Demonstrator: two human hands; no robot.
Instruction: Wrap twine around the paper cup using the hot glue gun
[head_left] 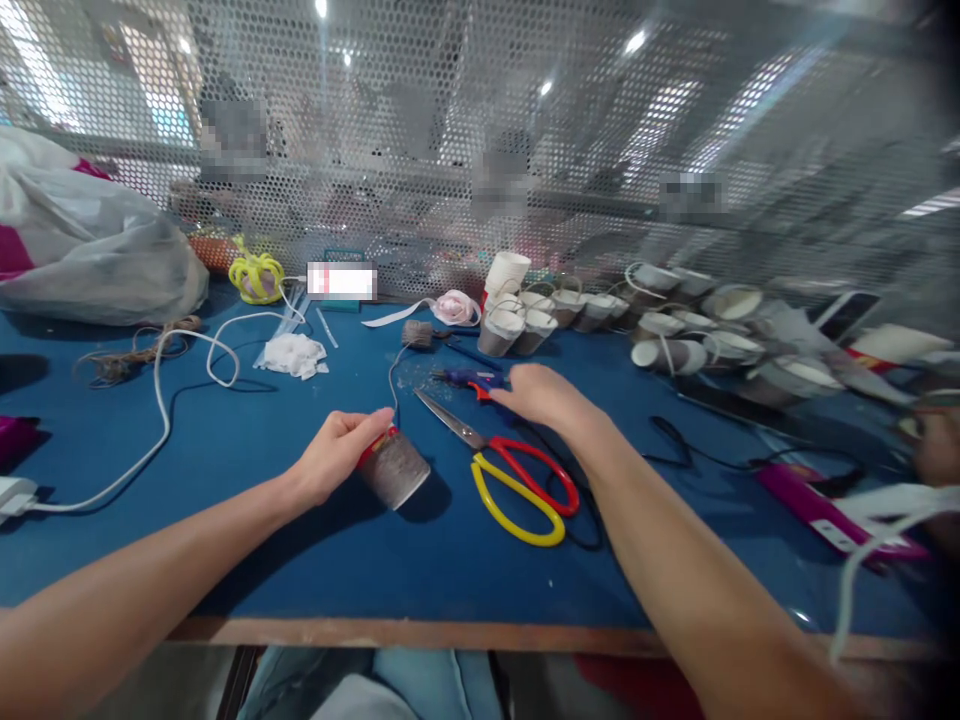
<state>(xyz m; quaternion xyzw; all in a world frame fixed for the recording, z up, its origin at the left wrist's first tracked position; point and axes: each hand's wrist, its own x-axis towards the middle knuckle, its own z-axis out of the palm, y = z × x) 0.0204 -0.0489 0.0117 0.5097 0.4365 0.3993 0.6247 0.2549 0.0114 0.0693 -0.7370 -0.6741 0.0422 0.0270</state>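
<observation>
Clock centred on steel scissors with red and yellow loop handles (480,445) | 6–7 o'clock: passable, bare blue tabletop (420,590) | 9: obstructed, brown-grey round cup with red rim (397,470), in left hand (345,447) | 12: obstructed, blue plastic glue gun with orange trigger (466,378), right hand (538,393) at it | 1: obstructed, grouped grey-and-white handled cups (504,325) | 4: right forearm (660,540) bars passage

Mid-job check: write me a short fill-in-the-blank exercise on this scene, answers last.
1. In the picture, the scissors lie to the ____ of the cup in the left hand.
2. One handle loop is red, the other ____.
3. At the right hand is a glue gun with a mainly ____ body.
Missing words: right; yellow; blue.
</observation>
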